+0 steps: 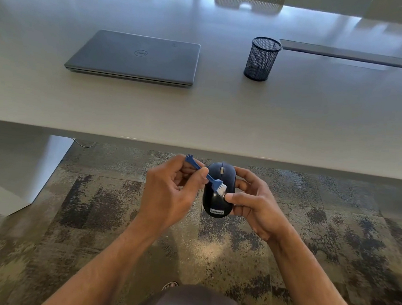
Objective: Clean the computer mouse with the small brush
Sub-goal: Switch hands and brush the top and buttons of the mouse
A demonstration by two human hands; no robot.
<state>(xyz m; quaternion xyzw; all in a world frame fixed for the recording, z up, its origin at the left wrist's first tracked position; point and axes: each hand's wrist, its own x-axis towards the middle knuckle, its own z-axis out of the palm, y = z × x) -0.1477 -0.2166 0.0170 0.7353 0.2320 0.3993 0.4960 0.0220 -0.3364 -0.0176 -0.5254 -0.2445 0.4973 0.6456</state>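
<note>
One computer mouse (219, 190), dark with a Lenovo label at its near end, is held in the air below the near edge of the desk (246, 122), above the patterned carpet (93, 203). The right hand (256, 203) grips it from the right side, the thumb pressing on its top and the other fingers curled round its far flank. The left hand (169, 193) pinches the handle of one small brush (206, 176), blue with white bristles; its fingers are curled round the handle and the bristle end rests on the top of the mouse, just beside the right thumb. The handle slants up and to the left.

On the desk lie three things: one closed grey laptop (134, 57) to the left, one black mesh pen cup (262, 59) standing upright to its right and well apart from it, and one long narrow cable slot (349, 54) set in the surface beyond the cup.
</note>
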